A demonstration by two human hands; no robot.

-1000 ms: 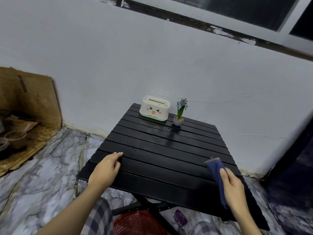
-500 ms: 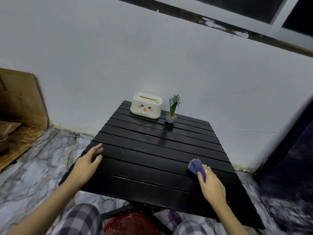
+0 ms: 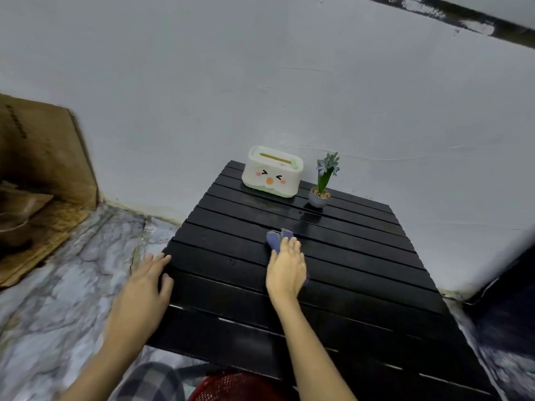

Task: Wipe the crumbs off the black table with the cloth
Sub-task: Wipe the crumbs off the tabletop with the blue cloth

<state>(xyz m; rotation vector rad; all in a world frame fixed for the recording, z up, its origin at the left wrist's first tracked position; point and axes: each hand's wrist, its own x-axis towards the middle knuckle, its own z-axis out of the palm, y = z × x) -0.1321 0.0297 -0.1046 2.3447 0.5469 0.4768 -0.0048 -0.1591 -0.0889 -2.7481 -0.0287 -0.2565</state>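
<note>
The black slatted table fills the middle of the view. My right hand lies flat near the table's centre and presses a blue cloth onto the slats; the cloth's folded end sticks out past my fingertips. My left hand rests on the table's left edge, fingers spread, with nothing in it. A few tiny specks show on the slat to the left of my right hand.
At the far edge stand a white tissue box with a cartoon face and a small potted plant. A red basket sits under the near edge. Cardboard leans on the wall at left over marble floor.
My right hand has slid the cloth from the table's right edge leftward to the centre. My left hand has shifted out to the left edge.
</note>
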